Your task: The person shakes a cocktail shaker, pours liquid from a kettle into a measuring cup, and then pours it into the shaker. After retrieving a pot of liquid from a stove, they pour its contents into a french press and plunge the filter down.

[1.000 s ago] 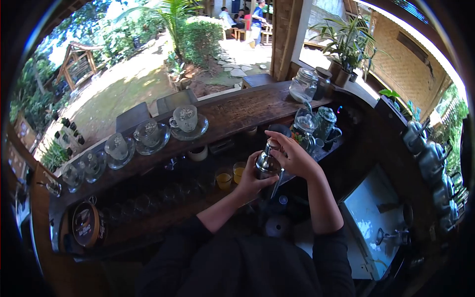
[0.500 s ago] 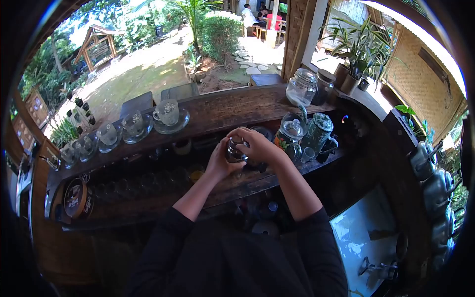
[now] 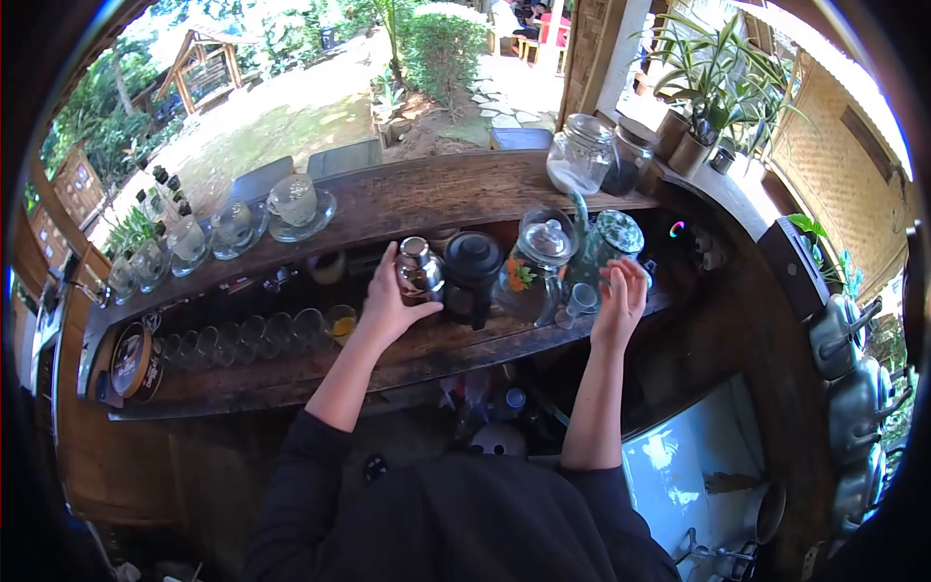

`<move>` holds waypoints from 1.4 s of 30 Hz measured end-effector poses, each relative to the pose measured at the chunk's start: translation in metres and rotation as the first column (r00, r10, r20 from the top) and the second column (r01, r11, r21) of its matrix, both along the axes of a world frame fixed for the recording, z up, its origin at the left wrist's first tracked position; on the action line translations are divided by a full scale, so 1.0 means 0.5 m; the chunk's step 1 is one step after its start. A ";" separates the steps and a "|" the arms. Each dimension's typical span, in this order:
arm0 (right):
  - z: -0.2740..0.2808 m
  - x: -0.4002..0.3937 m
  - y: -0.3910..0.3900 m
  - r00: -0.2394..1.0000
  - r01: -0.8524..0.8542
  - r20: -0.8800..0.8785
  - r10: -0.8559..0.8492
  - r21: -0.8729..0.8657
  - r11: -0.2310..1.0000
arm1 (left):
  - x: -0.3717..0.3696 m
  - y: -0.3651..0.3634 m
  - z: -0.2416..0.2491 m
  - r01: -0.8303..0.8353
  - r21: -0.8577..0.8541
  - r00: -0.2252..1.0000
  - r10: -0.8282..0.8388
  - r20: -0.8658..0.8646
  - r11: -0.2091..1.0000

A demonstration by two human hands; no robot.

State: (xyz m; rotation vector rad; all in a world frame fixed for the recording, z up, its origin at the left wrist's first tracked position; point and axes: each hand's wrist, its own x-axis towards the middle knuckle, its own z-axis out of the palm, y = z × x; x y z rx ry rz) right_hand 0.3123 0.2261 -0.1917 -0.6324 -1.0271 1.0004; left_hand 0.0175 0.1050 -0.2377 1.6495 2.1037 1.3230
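Observation:
A shiny steel cocktail shaker (image 3: 419,272) stands upright with its cap on, held by my left hand (image 3: 390,303) around its left side. My right hand (image 3: 618,301) is raised off to the right with nothing in it, fingers loosely bent and apart. It hovers in front of a green speckled enamel jug (image 3: 621,236), beside a small clear cup (image 3: 581,299). Between my hands stand a black-lidded pot (image 3: 472,262) and a lidded glass pitcher (image 3: 543,242) with an orange flower pattern.
Several glass cups on saucers (image 3: 293,206) line the upper counter (image 3: 436,199). Drinking glasses (image 3: 247,338) fill the lower shelf's left. Glass jars (image 3: 582,155) and potted plants (image 3: 703,107) stand back right. A metal sink (image 3: 669,475) lies at lower right, near hanging kettles (image 3: 839,339).
Both hands were together around the shaker. My right hand has let go and moved right; my left has shifted left with the shaker, uncovering the black-lidded pot.

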 end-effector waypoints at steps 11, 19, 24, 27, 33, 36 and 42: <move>-0.199 0.044 0.055 0.764 0.121 0.644 -0.035 -0.089 0.989 | 0.187 -0.130 0.031 0.095 0.458 0.913 -0.261 0.314 0.884; -0.059 0.087 -0.073 0.845 -0.335 0.465 0.265 0.075 0.939 | 0.311 -0.058 0.064 0.457 0.227 0.817 -0.507 0.276 0.860; -0.029 0.081 -0.124 0.752 -0.619 0.331 0.570 0.058 0.783 | 0.345 -0.020 0.038 0.559 0.190 0.780 -0.590 0.211 0.807; -0.042 0.103 -0.079 0.900 -0.422 0.127 0.417 0.020 0.906 | 0.330 -0.025 0.014 0.547 0.153 0.766 -0.566 0.305 0.823; -0.157 0.114 0.115 0.786 0.164 0.612 -0.087 -0.071 0.984 | 0.279 -0.078 -0.048 0.476 0.059 0.733 -0.433 0.524 0.878; -0.218 0.129 0.219 0.894 0.074 0.448 0.007 -0.163 0.984 | 0.271 -0.108 -0.082 0.473 -0.029 0.750 -0.385 0.538 0.881; -0.184 0.066 0.274 0.998 0.054 -0.026 -0.061 -0.209 0.977 | 0.268 -0.162 -0.085 0.444 -0.103 0.783 -0.329 0.528 0.890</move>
